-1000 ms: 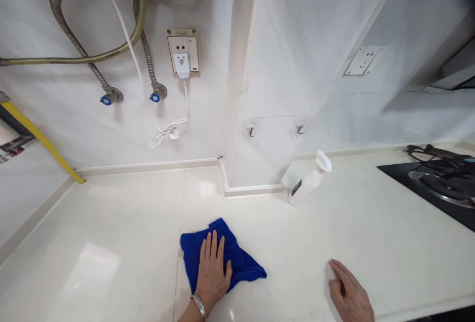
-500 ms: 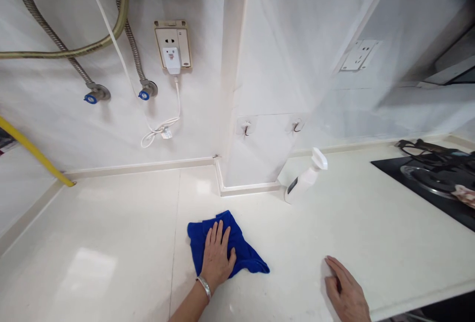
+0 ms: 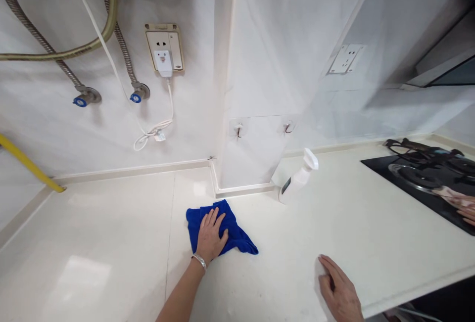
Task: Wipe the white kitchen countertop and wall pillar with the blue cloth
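My left hand [image 3: 211, 237], with a silver bangle at the wrist, lies flat with fingers spread on a blue cloth [image 3: 237, 238]. The crumpled cloth rests on the white countertop [image 3: 282, 272], just in front of the wall corner. Off to the right, my right hand [image 3: 341, 292] rests on its side on the counter, fingers stretched out and nothing seen in them. A white spray bottle [image 3: 297, 181] leans in the picture beyond the two hands, close to the projecting wall.
At the right is a black gas hob [image 3: 419, 168], where another person's hand [image 3: 468, 210] touches a pale cloth [image 3: 447, 194]. A yellow hose [image 3: 29, 161] meets the counter at the left. Above are a wall socket [image 3: 165, 47], pipes with blue-capped valves [image 3: 87, 98] and a loose cable [image 3: 152, 134].
My left hand and the blue cloth have slid away from me toward the wall corner. My right hand stays about where it was. Another person's hand has appeared at the hob, and the view has shifted slightly.
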